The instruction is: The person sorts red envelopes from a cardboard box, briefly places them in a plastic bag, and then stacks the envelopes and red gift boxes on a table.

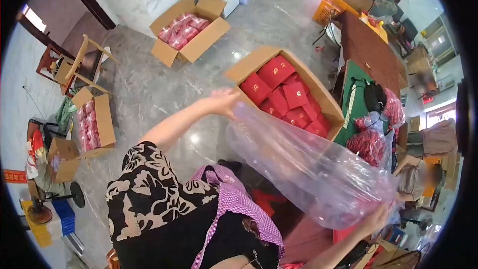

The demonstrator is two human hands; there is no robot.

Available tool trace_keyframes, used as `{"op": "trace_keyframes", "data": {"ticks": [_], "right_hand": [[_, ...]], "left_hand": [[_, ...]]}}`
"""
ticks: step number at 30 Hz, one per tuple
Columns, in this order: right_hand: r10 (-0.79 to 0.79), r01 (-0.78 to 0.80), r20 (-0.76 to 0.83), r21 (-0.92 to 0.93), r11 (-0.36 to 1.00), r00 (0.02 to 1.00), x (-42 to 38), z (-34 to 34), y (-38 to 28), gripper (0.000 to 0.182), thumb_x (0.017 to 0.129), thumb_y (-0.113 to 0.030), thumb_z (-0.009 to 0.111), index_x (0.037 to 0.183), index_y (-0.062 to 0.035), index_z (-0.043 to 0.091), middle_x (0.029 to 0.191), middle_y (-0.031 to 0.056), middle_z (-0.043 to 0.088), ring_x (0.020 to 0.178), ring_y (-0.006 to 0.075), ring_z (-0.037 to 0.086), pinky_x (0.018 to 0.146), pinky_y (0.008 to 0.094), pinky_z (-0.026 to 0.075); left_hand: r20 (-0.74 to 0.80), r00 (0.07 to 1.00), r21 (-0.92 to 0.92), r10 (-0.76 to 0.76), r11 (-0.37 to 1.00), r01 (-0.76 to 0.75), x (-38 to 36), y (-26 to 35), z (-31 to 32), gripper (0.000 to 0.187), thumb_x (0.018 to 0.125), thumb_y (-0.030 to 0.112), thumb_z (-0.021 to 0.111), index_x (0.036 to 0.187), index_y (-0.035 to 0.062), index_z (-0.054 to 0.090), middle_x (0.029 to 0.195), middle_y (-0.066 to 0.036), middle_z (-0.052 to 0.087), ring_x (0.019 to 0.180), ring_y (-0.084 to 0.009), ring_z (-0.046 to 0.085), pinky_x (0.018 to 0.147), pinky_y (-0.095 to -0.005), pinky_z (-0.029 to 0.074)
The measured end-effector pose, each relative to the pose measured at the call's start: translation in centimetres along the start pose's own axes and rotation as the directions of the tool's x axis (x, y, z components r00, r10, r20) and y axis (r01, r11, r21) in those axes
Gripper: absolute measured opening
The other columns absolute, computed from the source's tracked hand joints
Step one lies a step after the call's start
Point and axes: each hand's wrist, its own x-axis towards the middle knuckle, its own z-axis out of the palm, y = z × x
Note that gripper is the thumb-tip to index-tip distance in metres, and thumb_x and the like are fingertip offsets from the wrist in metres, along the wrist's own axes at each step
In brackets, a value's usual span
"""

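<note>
A long clear plastic bag (308,159) is stretched between my two hands. My left hand (224,102) is closed on its upper left end, beside the near corner of an open cardboard box (311,77). Several red items (276,72) with gold marks fill that box. At the lower right, my right hand (376,217) grips the other end of the bag. Part of the bag passes in front of the box's near side.
Open boxes of wrapped red packets stand at the upper left (204,37) and far left (105,119). Bundles of red items (368,144) lie on a green-topped table (351,94) at right. Another person (413,174) is at the far right. A wooden chair (82,62) stands left.
</note>
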Motion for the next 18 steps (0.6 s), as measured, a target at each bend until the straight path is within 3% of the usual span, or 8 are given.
{"op": "trace_keyframes", "data": {"ticks": [1, 5, 7, 10, 11, 13, 15, 18], "right_hand": [[-0.074, 0.075, 0.032, -0.035, 0.997, 0.997, -0.8, 1.5, 0.2, 0.027, 0.094, -0.018, 0.049, 0.098, 0.007, 0.061, 0.087, 0.0127, 0.061, 0.082, 0.0212, 0.054, 0.077, 0.033, 0.044], [-0.164, 0.085, 0.268, 0.283, 0.955, 0.95, -7.6, 7.8, -4.6, 0.02, 0.092, -0.012, 0.048, 0.08, 0.0016, 0.055, 0.07, 0.0051, 0.051, 0.065, 0.0162, 0.05, 0.059, 0.0295, 0.042], [-0.022, -0.292, 0.602, 0.419, 0.86, 0.798, -12.0, 8.0, -11.6, 0.013, 0.088, -0.015, 0.053, 0.082, -0.0047, 0.058, 0.066, -0.0019, 0.049, 0.053, 0.0044, 0.042, 0.047, 0.0183, 0.032], [-0.376, 0.04, 0.471, 0.581, 0.813, 0.798, -13.3, 7.8, -13.8, 0.014, 0.088, -0.017, 0.053, 0.084, -0.0047, 0.059, 0.069, -0.0002, 0.054, 0.054, 0.0056, 0.044, 0.048, 0.0193, 0.034], [-0.195, -0.076, 0.426, 0.541, 0.838, 0.883, -13.4, 7.3, -12.2, 0.018, 0.087, -0.02, 0.055, 0.079, -0.0041, 0.058, 0.066, -0.0007, 0.052, 0.053, 0.0057, 0.043, 0.047, 0.0197, 0.031], [0.016, -0.295, 0.5, 0.485, 0.823, 0.866, -10.9, 5.8, -11.5, 0.021, 0.088, -0.018, 0.054, 0.073, -0.0041, 0.054, 0.062, -0.0048, 0.046, 0.051, 0.0034, 0.036, 0.046, 0.0213, 0.026], [0.119, -0.318, 0.44, 0.412, 0.854, 0.89, -8.8, 6.3, -7.2, 0.02, 0.089, -0.016, 0.055, 0.074, -0.0024, 0.055, 0.066, -0.0018, 0.05, 0.06, 0.0059, 0.043, 0.051, 0.0215, 0.032], [0.104, -0.109, 0.282, 0.002, 0.994, 0.954, -11.0, 8.4, 9.6, 0.018, 0.085, -0.012, 0.059, 0.098, -0.0001, 0.057, 0.076, 0.0047, 0.057, 0.07, 0.0126, 0.051, 0.067, 0.0266, 0.044]], "left_hand": [[-0.122, 0.965, 0.333, -0.232, 0.907, 0.26, -1.0, 2.2, -2.7, 0.099, 0.062, 0.04, 0.08, 0.141, 0.0099, 0.029, 0.144, -0.023, 0.027, 0.133, -0.0384, 0.027, 0.103, -0.05, 0.031], [-0.31, 0.793, 0.195, 0.524, 0.852, -0.486, -0.9, 7.5, -1.8, 0.122, 0.053, 0.053, 0.08, 0.144, 0.0027, 0.015, 0.149, -0.026, 0.009, 0.139, -0.0413, 0.008, 0.107, -0.0587, 0.015], [-0.102, 0.771, 0.114, 0.629, 0.777, -0.619, -1.0, 10.9, 2.0, 0.125, 0.055, 0.059, 0.075, 0.145, 0.0016, 0.009, 0.15, -0.024, 0.008, 0.139, -0.0402, 0.006, 0.108, -0.0588, 0.011], [0.233, 0.638, -0.189, 0.734, 0.678, -0.711, -1.6, 13.2, 10.5, 0.104, 0.062, 0.051, 0.073, 0.139, 0.0, 0.023, 0.146, -0.022, 0.021, 0.136, -0.0378, 0.016, 0.107, -0.0573, 0.013], [0.274, 0.556, -0.283, 0.784, 0.619, -0.733, -2.0, 13.2, 14.2, 0.092, 0.063, 0.046, 0.074, 0.133, -0.0018, 0.038, 0.141, -0.023, 0.034, 0.132, -0.0376, 0.029, 0.107, -0.0539, 0.018], [0.791, 0.27, -0.292, 0.549, 0.727, -0.622, -3.0, 16.3, 16.7, 0.052, 0.071, 0.033, 0.068, 0.108, -0.0015, 0.058, 0.116, -0.023, 0.056, 0.111, -0.0354, 0.052, 0.098, -0.0494, 0.033], [0.661, 0.322, -0.539, 0.678, 0.727, -0.425, -4.4, 15.2, 18.1, 0.028, 0.076, 0.023, 0.061, 0.088, -0.0026, 0.061, 0.095, -0.02, 0.064, 0.089, -0.0346, 0.06, 0.083, -0.0447, 0.042], [0.648, 0.417, -0.619, 0.637, 0.76, -0.199, -3.3, 15.2, 13.5, 0.027, 0.082, 0.019, 0.058, 0.099, -0.0017, 0.061, 0.094, -0.018, 0.064, 0.088, -0.0291, 0.06, 0.08, -0.0379, 0.046]]}}
